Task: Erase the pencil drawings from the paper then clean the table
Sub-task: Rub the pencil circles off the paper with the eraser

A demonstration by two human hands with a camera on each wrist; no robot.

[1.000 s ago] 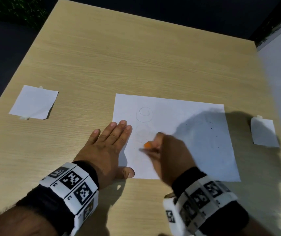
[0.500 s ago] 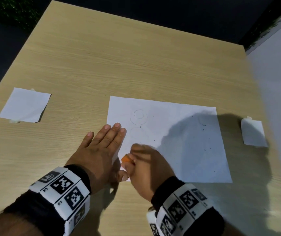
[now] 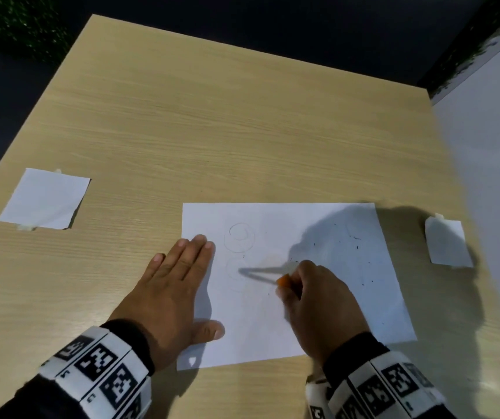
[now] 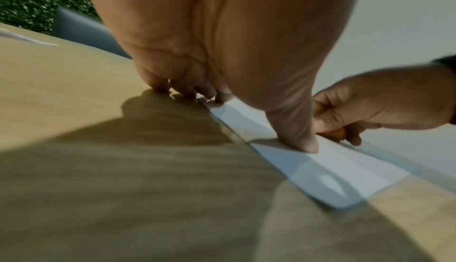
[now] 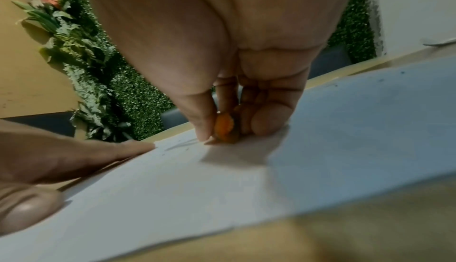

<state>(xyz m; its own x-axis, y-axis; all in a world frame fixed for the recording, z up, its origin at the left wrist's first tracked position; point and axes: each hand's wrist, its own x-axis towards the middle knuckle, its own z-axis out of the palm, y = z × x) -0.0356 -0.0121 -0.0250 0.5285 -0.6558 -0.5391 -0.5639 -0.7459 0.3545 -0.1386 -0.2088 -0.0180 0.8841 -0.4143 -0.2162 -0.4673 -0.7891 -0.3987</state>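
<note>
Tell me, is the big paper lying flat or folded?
Flat. The big paper lies spread on the table; the left hand presses its edge down, and no fold shows.

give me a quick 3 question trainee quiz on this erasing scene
1. True or false: the left hand lies flat on the paper's left edge.
2. What does the right hand pinch? A pencil, B eraser, C cloth.
3. Fill in: a pencil ____ is still drawn beyond the left fingertips.

Key: 1 true; 2 B; 3 circle.
</note>
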